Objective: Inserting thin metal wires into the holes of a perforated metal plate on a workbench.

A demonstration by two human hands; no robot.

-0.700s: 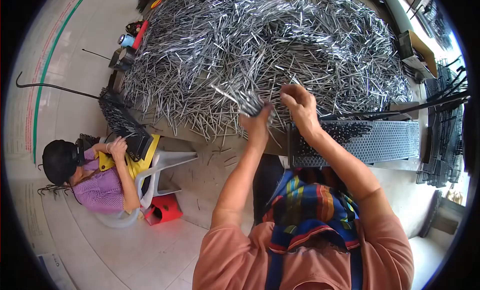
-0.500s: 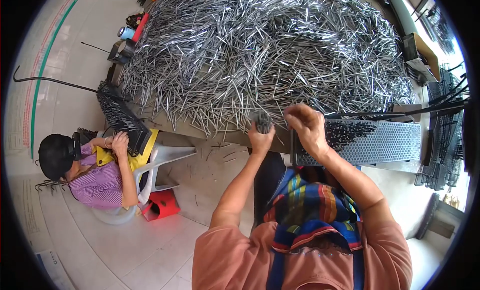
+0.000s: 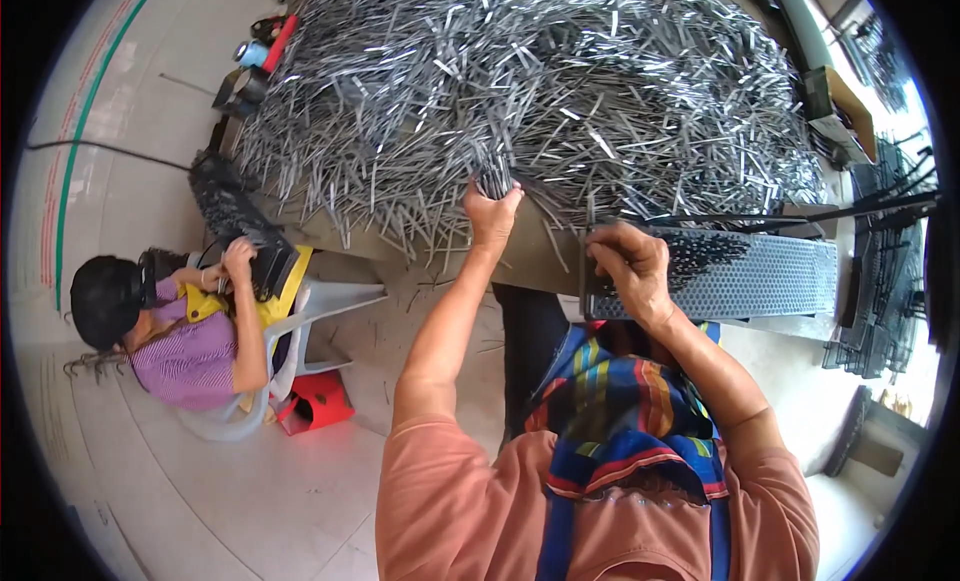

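Observation:
My left hand [image 3: 492,216] is closed round a bundle of thin metal rods [image 3: 494,177] at the near edge of a large heap of such rods [image 3: 640,111]. The bundle's tips point away from me, against the loose rods. Over the left end of a long perforated rack [image 3: 785,271], my right hand [image 3: 637,273] has its fingers curled together; whatever they may hold is hidden. Dark rod ends fill the rack's left part, while bare holes show across its right part.
At the left, a co-worker [image 3: 200,341] sits on a grey plastic chair [image 3: 340,299], hands on another dark rack [image 3: 235,221]. A red container [image 3: 318,401] stands on the floor. An open cardboard box [image 3: 838,111] and stacked black racks [image 3: 872,311] are at the right.
My left hand has moved forward and slightly left, bringing the bundle up to the heap. My right hand has shifted a little down and right, over the rack's left end.

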